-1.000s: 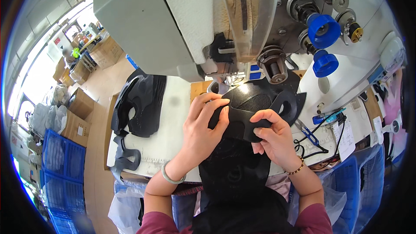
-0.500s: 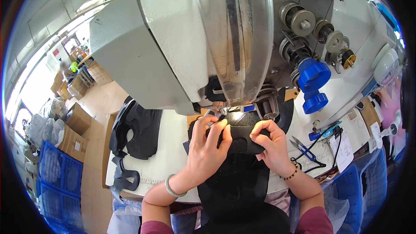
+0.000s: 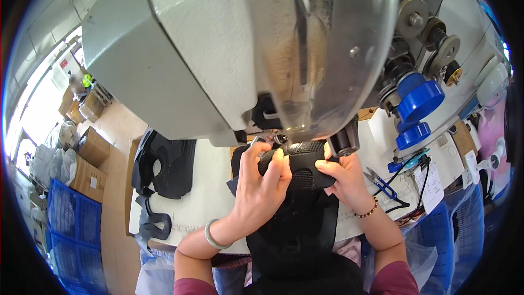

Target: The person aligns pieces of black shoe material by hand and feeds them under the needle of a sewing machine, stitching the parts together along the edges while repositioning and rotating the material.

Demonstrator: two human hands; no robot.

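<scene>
A black fabric piece [image 3: 299, 168] with mesh patches, its kind unclear, lies under the lit needle area of a large grey sewing machine [image 3: 191, 49]. Bent fingers of my left hand [image 3: 256, 188] grip its left part beside the needle. On the other side my right hand [image 3: 346, 180] pinches the right edge, thumb on top and other fingers partly hidden beneath or behind. The needle tip is hard to make out behind the machine's clear cover [image 3: 349, 38]. More black material [image 3: 292, 229] hangs from the work toward me.
Black cut pieces [image 3: 172, 166] lie on the white table [image 3: 210, 186] to the left. Blue-handled scissors [image 3: 385, 186] and a paper sheet [image 3: 429, 188] lie at right. Blue crates [image 3: 73, 213] and cardboard boxes [image 3: 90, 177] stand left; a person [image 3: 76, 84] is far off.
My view has come closer to the machine head, which looks larger. The fingers of my right hand have shifted up along the black piece's right edge; my left hand keeps its place.
</scene>
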